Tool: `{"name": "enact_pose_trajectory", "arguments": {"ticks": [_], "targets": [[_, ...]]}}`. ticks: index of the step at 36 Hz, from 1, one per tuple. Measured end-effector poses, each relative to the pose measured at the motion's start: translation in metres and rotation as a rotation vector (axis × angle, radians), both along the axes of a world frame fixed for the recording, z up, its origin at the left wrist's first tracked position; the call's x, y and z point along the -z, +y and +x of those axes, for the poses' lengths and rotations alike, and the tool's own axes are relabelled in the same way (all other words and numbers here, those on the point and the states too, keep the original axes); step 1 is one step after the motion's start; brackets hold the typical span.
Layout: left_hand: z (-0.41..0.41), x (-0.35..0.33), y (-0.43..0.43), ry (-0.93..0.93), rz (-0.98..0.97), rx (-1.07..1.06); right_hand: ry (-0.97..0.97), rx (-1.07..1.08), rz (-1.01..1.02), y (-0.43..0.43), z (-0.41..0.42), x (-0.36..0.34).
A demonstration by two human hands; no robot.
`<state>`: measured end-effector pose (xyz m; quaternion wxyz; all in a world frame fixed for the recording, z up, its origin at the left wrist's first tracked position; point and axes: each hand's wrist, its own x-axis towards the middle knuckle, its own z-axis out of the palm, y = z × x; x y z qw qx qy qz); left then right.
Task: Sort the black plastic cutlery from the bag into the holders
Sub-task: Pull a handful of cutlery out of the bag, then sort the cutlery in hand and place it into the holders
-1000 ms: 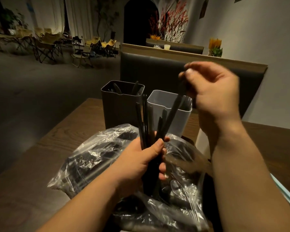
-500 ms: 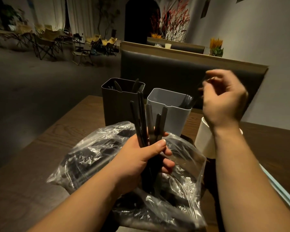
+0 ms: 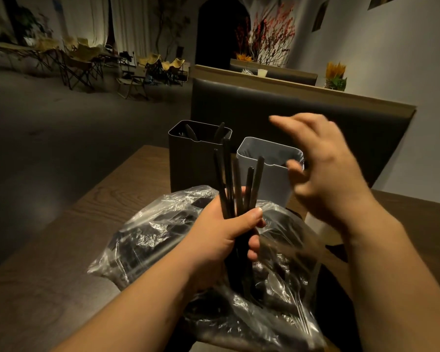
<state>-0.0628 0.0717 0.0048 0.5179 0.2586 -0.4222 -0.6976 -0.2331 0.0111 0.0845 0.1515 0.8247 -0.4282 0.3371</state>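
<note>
My left hand [image 3: 221, 232] grips a bundle of black plastic cutlery [image 3: 235, 179], handles pointing up, above a clear plastic bag [image 3: 163, 237] full of more black cutlery. Behind the bag stand a dark holder [image 3: 188, 163] with a few black pieces in it and a grey holder [image 3: 272, 179] with dark pieces inside. My right hand [image 3: 323, 163] hovers beside the grey holder, blurred, fingers spread and holding nothing.
The bag and holders sit on a dark wooden table [image 3: 61, 250]. A white cup [image 3: 320, 229] is partly hidden behind my right forearm. A black padded bench back [image 3: 264, 110] rises past the table's far edge. Chairs stand far left.
My right hand carried one black piece from the bundle to the grey holder and let it go; it now moves back left, empty. The left hand kept its bundle.
</note>
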Motion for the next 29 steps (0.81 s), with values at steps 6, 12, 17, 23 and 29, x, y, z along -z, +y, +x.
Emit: {"name": "enact_pose_trajectory", "arguments": {"ticks": [6,12,17,23,29], "targets": [[-0.002,0.004,-0.001,-0.113,0.001,0.04,0.376,-0.075,-0.115,0.012,0.022,0.035],[0.002,0.002,0.0,-0.234,-0.003,0.171,0.496,-0.029,-0.215,0.018,0.004,0.056],[0.001,0.004,-0.001,-0.201,-0.035,0.213,0.467,-0.075,-0.248,0.015,-0.002,0.054],[0.003,0.008,-0.004,-0.137,0.005,0.245,0.547,-0.098,-0.317,0.012,-0.006,0.044],[-0.005,-0.003,-0.002,0.168,0.242,0.251,0.457,0.072,-0.2,0.003,-0.026,0.036]]}}
